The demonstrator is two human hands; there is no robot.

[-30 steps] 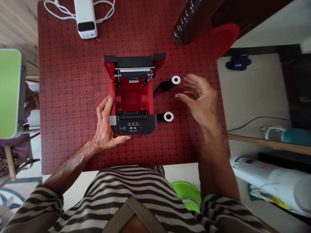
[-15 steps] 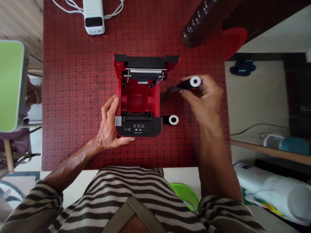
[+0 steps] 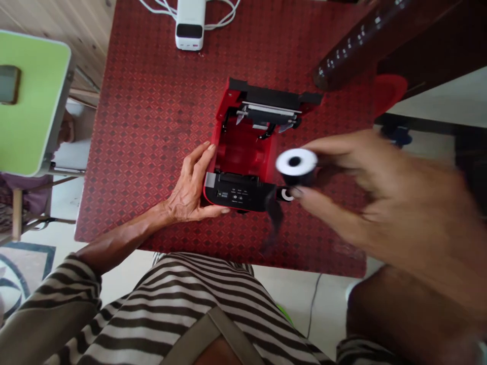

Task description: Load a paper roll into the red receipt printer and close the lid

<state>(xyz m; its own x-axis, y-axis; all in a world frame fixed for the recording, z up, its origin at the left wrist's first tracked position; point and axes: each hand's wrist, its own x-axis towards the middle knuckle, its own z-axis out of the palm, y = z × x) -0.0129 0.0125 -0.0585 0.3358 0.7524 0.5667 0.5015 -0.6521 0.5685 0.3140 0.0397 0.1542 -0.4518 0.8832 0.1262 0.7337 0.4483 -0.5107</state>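
A red and black label printer [image 3: 242, 202] stands on the table with its lid raised, showing a red inner bay with nothing in it. My left hand [image 3: 190, 190] grips its front left corner, fingers along the side and thumb along the front. In my right hand [image 3: 380, 203] is a black ribbon roll [image 3: 297, 178] with a white end, held upright above the printer's right side. A loose black strip [image 3: 274, 215] hangs beside it, blurred. Just below the held roll, a second roll [image 3: 286, 195] lies against the printer's front right, partly covered by my thumb.
The red patterned table [image 3: 152, 126] carries a white power bank [image 3: 190, 30] with white cables at the back. A dark bottle [image 3: 353, 45] lies at the back right, near a red round object [image 3: 391, 94]. Left of the table is a green-topped stand [image 3: 34, 111] with a phone [image 3: 9, 84].
My right hand has lifted the ribbon roll from the table's right, closer to the camera and beside the printer's bay. My left hand stays on the printer. The view has shifted and tilted.
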